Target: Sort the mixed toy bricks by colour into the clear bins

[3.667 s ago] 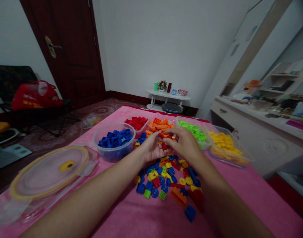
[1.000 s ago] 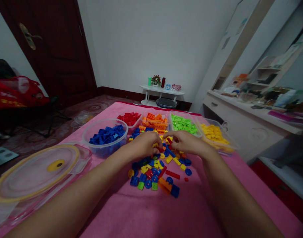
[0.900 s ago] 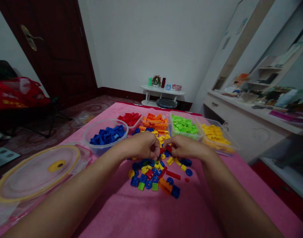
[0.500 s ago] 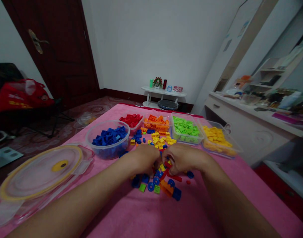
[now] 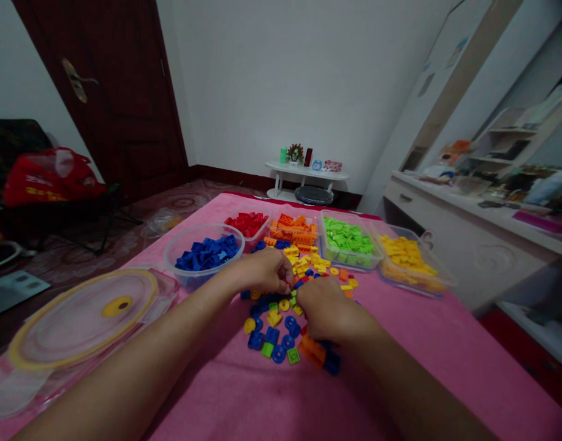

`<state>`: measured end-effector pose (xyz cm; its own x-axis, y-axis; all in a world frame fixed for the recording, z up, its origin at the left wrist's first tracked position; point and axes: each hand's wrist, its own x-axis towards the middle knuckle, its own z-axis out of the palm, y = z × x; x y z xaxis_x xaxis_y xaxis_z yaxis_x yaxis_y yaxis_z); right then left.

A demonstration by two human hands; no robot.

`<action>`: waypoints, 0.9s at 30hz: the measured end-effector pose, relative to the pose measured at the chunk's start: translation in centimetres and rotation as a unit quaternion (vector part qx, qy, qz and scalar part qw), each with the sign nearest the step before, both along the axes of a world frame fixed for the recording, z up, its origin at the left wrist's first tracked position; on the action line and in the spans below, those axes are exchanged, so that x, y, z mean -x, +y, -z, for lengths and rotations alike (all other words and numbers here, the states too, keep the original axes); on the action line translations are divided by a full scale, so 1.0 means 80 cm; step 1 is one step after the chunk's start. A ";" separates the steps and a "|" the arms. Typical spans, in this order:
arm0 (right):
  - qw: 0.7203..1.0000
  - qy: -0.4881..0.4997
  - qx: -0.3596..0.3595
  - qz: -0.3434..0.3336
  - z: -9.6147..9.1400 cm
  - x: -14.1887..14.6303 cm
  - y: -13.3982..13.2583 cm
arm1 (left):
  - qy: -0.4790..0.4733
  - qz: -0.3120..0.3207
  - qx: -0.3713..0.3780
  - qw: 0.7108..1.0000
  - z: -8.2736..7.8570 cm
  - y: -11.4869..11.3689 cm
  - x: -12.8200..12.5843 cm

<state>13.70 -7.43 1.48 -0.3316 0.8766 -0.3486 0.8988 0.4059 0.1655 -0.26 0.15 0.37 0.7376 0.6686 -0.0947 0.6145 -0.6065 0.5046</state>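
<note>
**Mixed toy blocks lie loose on a pink cloth**

The loose pile, in yellow, blue, green, orange and red, sits mid-table. The left hand is over its far left part, fingers curled with the tips drawn close; a speck of red shows there, but I cannot tell whether it is gripped. The right hand covers the pile's right part, fingers folded under and the tips hidden, so I cannot tell what they hold. An orange block shows just on the near side of it.

Five clear containers stand around the far side of the pile. On the left, a round bowl holds blue blocks. Beyond it, a tub holds red blocks; orange blocks fill the next one to the right. Further right come a tub of green blocks and one of yellow blocks.

A clear lid with a yellow ring lies at the near left. Beyond the cloth are a dark door and a red bag on the left, a low white stand at the far wall, and a white dresser on the right.
</note>
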 end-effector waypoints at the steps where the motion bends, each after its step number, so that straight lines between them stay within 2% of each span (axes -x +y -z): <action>1: 1.000 -0.005 0.003 0.004 0.001 -0.005 0.003 | -0.013 -0.016 -0.002 1.000 0.002 0.001 -0.002; 4: 0.999 0.014 -0.021 0.037 -0.005 -0.032 0.015 | -0.097 -0.107 0.026 0.989 0.006 0.003 -0.012; 6: 0.993 0.055 -0.074 0.069 -0.014 -0.052 0.022 | -0.194 -0.172 0.114 0.959 0.007 0.002 -0.020; 8: 0.980 0.107 -0.136 0.097 -0.023 -0.067 0.029 | -0.300 -0.209 0.233 0.901 0.008 -0.002 -0.028; 10: 0.960 0.174 -0.191 0.112 -0.028 -0.073 0.033 | -0.379 -0.218 0.351 0.828 0.010 -0.006 -0.035; 14: 0.904 0.335 -0.251 0.089 -0.028 -0.064 0.036 | -0.407 -0.185 0.575 0.685 0.023 -0.008 -0.042; 16: 0.877 0.392 -0.266 0.086 -0.027 -0.060 0.037 | -0.418 -0.167 0.623 0.640 0.028 -0.005 -0.042; 17: 0.874 0.395 -0.269 0.092 -0.027 -0.060 0.037 | -0.429 -0.166 0.625 0.631 0.030 -0.002 -0.041; 19: 0.900 0.343 -0.245 0.110 -0.028 -0.063 0.035 | -0.442 -0.178 0.601 0.642 0.032 0.002 -0.040; 21: 0.950 0.250 -0.141 0.127 -0.028 -0.065 0.029 | -0.445 -0.202 0.532 0.691 0.035 0.005 -0.040; 22: 0.968 0.205 -0.065 0.129 -0.027 -0.064 0.026 | -0.440 -0.212 0.478 0.730 0.036 0.005 -0.040; 24: 0.981 0.127 0.070 0.130 -0.023 -0.058 0.017 | -0.412 -0.212 0.329 0.823 0.042 0.005 -0.044; 26: 0.980 0.077 0.134 0.121 -0.018 -0.047 0.010 | -0.356 -0.182 0.154 0.904 0.048 0.005 -0.047; 27: 0.982 0.063 0.139 0.116 -0.016 -0.041 0.007 | -0.320 -0.158 0.077 0.931 0.052 0.005 -0.049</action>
<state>16.94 -6.87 2.75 -0.1909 0.8106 -0.5536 0.9784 0.2025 -0.0410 3.67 0.58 -3.75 0.4448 0.8766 0.1839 0.2937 -0.3367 0.8946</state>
